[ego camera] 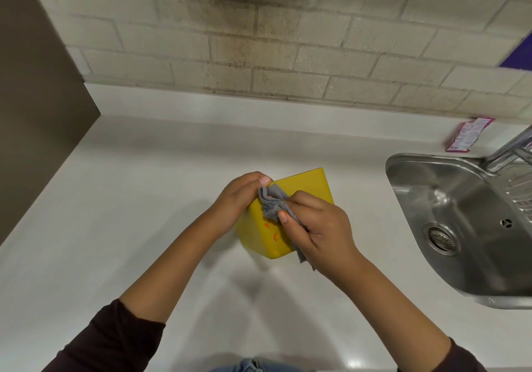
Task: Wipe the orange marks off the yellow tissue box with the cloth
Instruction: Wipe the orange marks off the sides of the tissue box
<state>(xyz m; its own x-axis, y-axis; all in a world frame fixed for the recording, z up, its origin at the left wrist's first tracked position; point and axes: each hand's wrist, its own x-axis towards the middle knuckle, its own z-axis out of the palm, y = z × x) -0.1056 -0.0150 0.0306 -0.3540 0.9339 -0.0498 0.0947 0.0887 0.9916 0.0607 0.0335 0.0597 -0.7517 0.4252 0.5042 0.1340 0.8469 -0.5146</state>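
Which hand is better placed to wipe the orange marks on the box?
Right. The right hand pinches the grey cloth against the yellow tissue box, right beside the orange marks; the left hand grips the box's far edge, steadying it.

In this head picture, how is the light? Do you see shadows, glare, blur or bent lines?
Head view: even, soft light; faint shadows lie on the white counter below the yellow tissue box; a small glare spot shines near the bottom edge; the wide lens slants the tiled wall; the pink packet is slightly blurred.
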